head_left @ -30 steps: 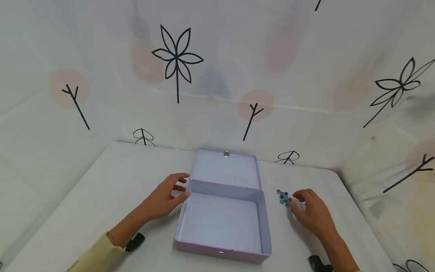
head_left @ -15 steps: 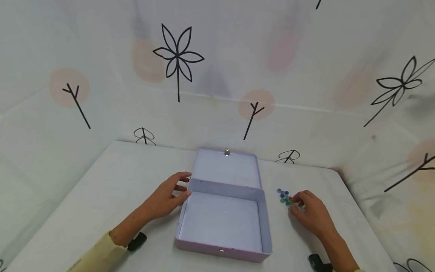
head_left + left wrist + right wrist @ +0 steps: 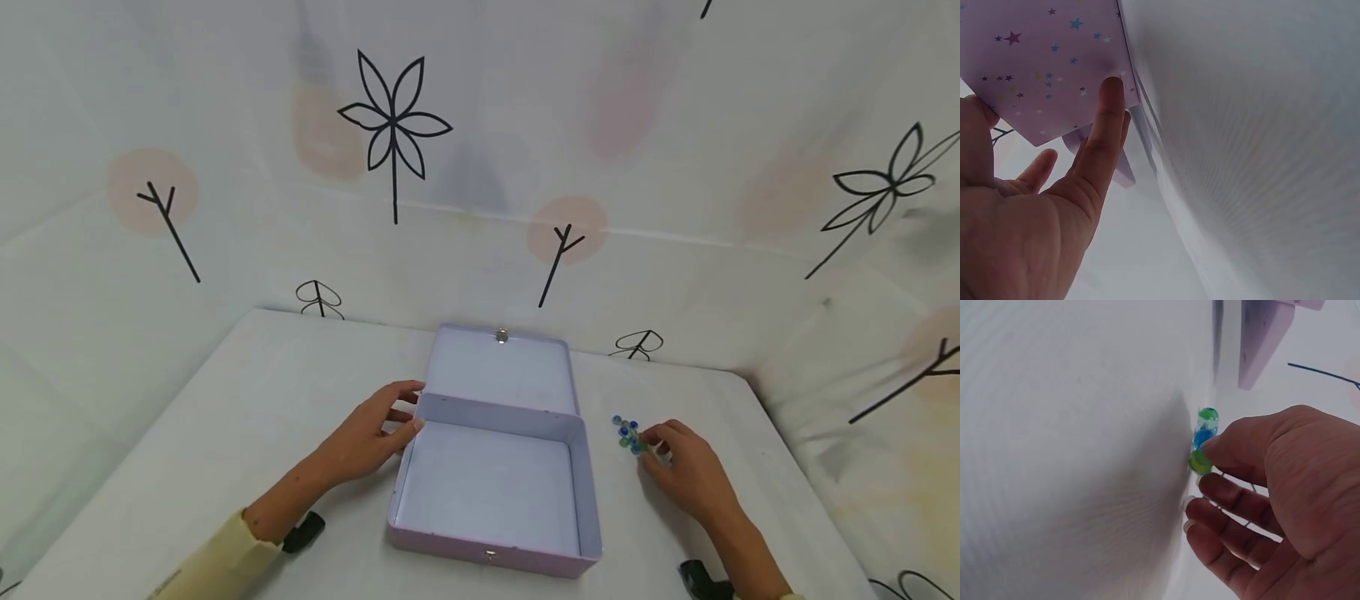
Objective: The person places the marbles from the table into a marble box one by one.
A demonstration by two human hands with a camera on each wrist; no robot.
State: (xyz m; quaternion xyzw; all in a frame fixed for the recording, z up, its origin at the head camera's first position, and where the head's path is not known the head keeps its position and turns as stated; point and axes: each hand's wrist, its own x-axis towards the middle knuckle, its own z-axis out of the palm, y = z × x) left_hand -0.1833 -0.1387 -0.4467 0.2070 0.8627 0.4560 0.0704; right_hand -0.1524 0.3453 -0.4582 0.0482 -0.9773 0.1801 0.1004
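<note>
A lilac tin box (image 3: 495, 567) lies with its lid (image 3: 498, 371) tipped back. My left hand (image 3: 367, 442) is at its left side. The thumb touches the rim, and straight fingers rest along the star-printed outer wall (image 3: 1054, 62). To the right of the box, several glass marbles (image 3: 625, 432), blue and green, sit in a small cluster on the table. At the near edge of the cluster, my right hand (image 3: 690, 471) pinches a green marble (image 3: 1200, 462) between thumb and forefinger. Its thumb overlaps a blue marble (image 3: 1202, 437) in the right wrist view.
The white table (image 3: 300, 383) meets a white cloth backdrop (image 3: 480, 167) with printed plants along its back edge. A small metal clasp (image 3: 502, 335) sits on the lid's far edge, and a latch (image 3: 491, 553) on the box front.
My right fingers have closed in on the near end of the marble cluster, covering an orange marble seen earlier. My left hand has come slightly closer against the box's side.
</note>
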